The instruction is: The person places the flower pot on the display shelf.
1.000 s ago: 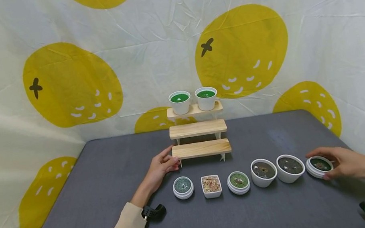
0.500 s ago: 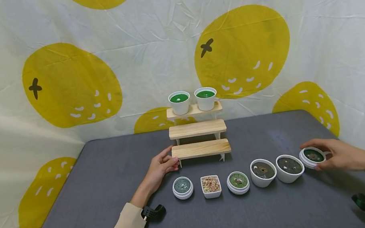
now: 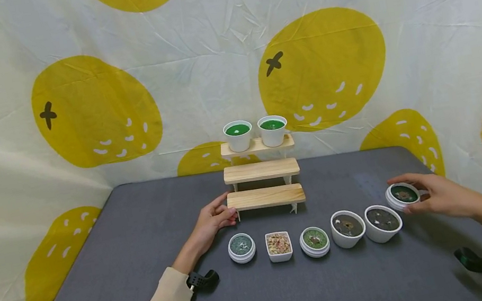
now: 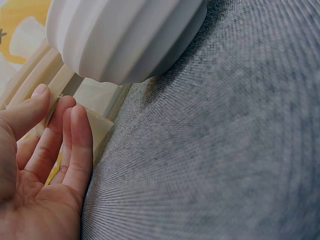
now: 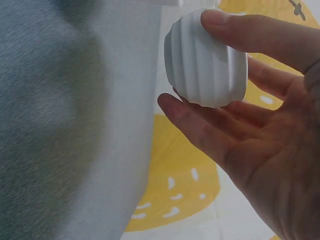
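Observation:
A three-step wooden stand (image 3: 266,197) stands on the table. My left hand (image 3: 212,221) holds the left end of its lowest step, thumb at the front corner and index finger toward the back. In the right wrist view, my right hand (image 5: 260,110) grips a small white ribbed pot (image 5: 207,65) between thumb and fingers. From the head view this pot has a dark green top with a brownish centre, and it is held above the table. A white ribbed pot (image 4: 125,35) looms close in the left wrist view. The stand's two lower steps carry nothing.
Two white cups (image 3: 239,137) with green tops sit on the top step. Along the front runs a row: a grey-green pot (image 3: 241,247), a square dish (image 3: 279,246) of coloured bits, a green-topped pot (image 3: 315,240) and two dark-filled cups (image 3: 349,228). A patterned cloth hangs behind.
My right hand has lifted the ribbed pot and carried it leftward and away from me, to just behind the rightmost cup. The left hand has stayed at the stand.

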Demonstrator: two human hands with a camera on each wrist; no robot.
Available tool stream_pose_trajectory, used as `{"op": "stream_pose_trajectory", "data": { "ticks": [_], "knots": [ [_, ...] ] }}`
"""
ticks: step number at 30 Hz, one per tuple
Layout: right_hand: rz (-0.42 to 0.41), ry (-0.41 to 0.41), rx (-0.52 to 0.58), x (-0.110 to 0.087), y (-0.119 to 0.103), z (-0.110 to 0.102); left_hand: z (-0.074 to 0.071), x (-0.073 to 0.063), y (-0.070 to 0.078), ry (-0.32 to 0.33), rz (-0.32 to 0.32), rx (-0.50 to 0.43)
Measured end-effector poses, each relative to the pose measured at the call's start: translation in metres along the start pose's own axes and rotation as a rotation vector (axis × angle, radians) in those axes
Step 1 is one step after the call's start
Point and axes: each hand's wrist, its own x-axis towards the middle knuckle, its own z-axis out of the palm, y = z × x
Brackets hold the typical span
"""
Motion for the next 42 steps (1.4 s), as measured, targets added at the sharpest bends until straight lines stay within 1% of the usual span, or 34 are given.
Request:
{"op": "stream_pose_trajectory", "data": {
  "ticks": [4,11,19,26,30,36,42],
  "knots": [
    [0.005,0.006,-0.023,0.004,-0.005,-0.003,0.0,0.0,0.0,-0.001,0.001,0.001],
    [0.044,0.008,-0.082,0.012,-0.011,-0.006,0.001,0.001,0.0,0.002,-0.007,0.009],
    [0.044,0.017,-0.042,0.022,-0.017,-0.009,0.0,0.002,0.0,-0.008,0.008,0.013],
    [0.082,-0.01,-0.09,0.036,-0.03,-0.012,0.0,0.002,0.0,-0.001,0.004,0.007],
    [0.063,-0.009,-0.097,0.043,-0.037,-0.012,0.0,0.002,-0.001,0.002,0.002,0.011],
    [0.059,-0.025,-0.106,0.054,-0.048,-0.012,0.0,0.001,0.0,0.01,-0.003,0.019],
    [0.016,-0.027,-0.108,0.066,-0.057,-0.008,0.0,0.001,0.0,0.007,-0.004,0.021]
  ]
}}
